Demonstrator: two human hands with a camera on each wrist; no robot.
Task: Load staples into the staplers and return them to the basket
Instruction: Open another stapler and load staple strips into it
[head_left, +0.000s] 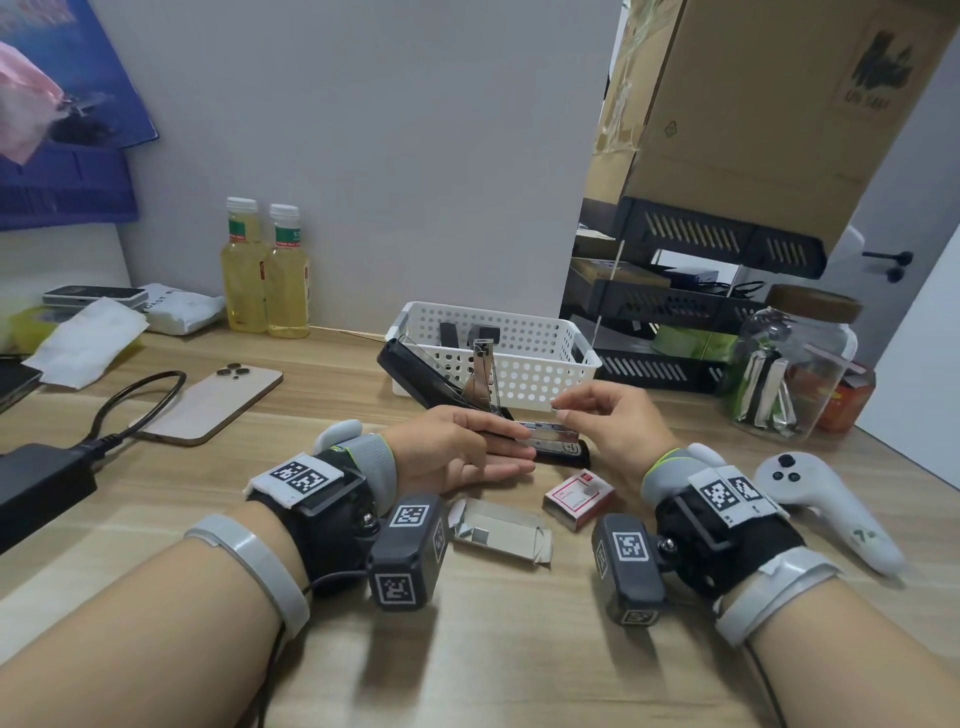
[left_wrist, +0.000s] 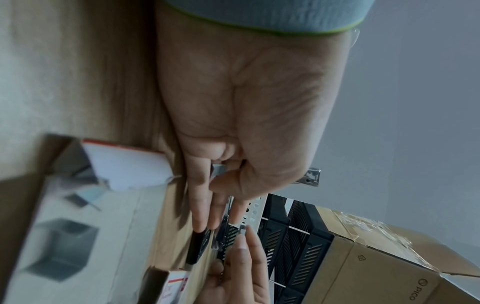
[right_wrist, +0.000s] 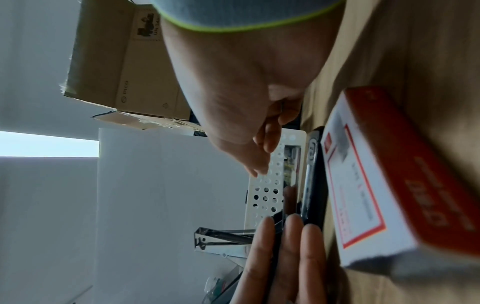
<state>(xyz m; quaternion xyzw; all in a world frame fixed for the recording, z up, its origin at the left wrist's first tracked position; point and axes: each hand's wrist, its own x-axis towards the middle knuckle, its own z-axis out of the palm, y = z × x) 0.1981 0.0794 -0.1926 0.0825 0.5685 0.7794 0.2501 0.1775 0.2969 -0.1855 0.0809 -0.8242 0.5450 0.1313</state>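
A black stapler (head_left: 563, 451) lies open on the wooden table in front of the white perforated basket (head_left: 524, 376). Its cover (head_left: 410, 374) is tilted back and a metal arm stands upright. My left hand (head_left: 498, 447) holds the stapler's silver magazine, thumb on top and fingers alongside (left_wrist: 200, 205). My right hand (head_left: 569, 408) hovers just above the magazine's front end and pinches a short staple strip (head_left: 560, 414) between thumb and forefinger. A red and white staple box (head_left: 576, 496) (right_wrist: 376, 185) lies near my right wrist. Its opened inner tray (head_left: 501, 530) lies to the left. Two more dark staplers (head_left: 449, 332) stand in the basket.
A phone (head_left: 213, 405) and a black adapter with cable (head_left: 41, 483) lie to the left, and two bottles (head_left: 265, 270) stand behind them. On the right are a white controller (head_left: 826, 509), a glass jar (head_left: 784, 364), black stacked trays (head_left: 675, 306) and a cardboard box (head_left: 769, 104).
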